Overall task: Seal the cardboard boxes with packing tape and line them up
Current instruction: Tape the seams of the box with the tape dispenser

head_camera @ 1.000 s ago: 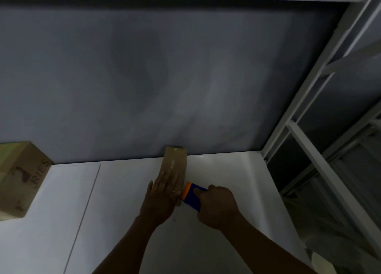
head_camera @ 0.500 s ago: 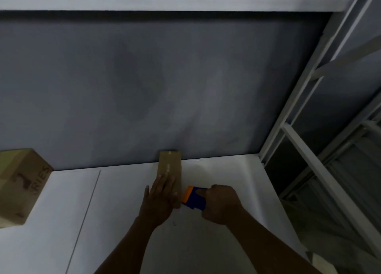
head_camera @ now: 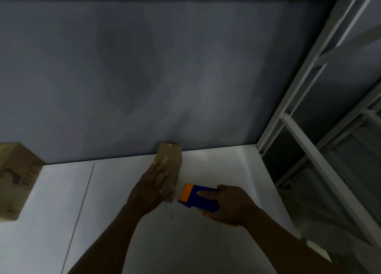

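Observation:
A small narrow cardboard box [head_camera: 172,160] lies on the white table [head_camera: 216,232], its far end against the grey wall. My left hand [head_camera: 151,189] lies flat on the box's near part, fingers straight, pressing it down. To its right, my right hand [head_camera: 231,203] grips a blue and orange tape dispenser [head_camera: 198,196] just off the box's near right corner. I cannot make out any tape on the box in this dim light.
A larger cardboard box [head_camera: 17,179] with printed letters stands at the table's left edge. A grey wall [head_camera: 165,78] closes off the back. White metal shelving [head_camera: 321,129] rises on the right, past the table's edge.
My right hand has drawn the dispenser away from the box toward me and to the right. The left hand stays pressed on the box.

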### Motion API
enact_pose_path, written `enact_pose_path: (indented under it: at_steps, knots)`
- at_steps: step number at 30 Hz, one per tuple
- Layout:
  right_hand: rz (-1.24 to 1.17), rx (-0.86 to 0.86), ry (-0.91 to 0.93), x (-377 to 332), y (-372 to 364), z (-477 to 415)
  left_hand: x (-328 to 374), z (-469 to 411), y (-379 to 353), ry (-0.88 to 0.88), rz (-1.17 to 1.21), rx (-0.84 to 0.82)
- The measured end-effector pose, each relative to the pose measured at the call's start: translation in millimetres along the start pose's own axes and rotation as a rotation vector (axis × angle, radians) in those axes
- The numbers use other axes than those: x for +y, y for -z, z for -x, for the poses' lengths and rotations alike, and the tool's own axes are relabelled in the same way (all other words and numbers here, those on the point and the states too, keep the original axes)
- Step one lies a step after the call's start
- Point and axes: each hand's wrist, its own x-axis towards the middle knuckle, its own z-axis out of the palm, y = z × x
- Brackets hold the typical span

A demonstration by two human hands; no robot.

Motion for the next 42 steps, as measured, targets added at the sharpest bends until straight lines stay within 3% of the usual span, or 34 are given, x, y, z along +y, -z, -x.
enact_pose_path:
  at_steps: [4,16,27,32,39,42]
  knots:
    - [0.027,-0.059,-0.025,-9,-12,-6,-1,0,-3,-0.031,-0.012,-0.002]
    - [0.047,0.047,-0.011,-28,-18,-26,4,1,1,-0.059,-0.138,0.031]
    - [0.243,0.005,0.153,-28,1,-24,4,0,2,-0.024,-0.096,0.014]
    - [0.352,0.116,0.190,-5,5,-8,-3,-1,0,-0.059,-0.097,-0.005]
    - [0.164,0.132,0.239,19,-18,15,-8,-2,-4,-0.017,-0.040,-0.041]
    - [0.220,0.173,0.281,24,-29,21,-6,-3,-3,0.000,-0.018,-0.049]
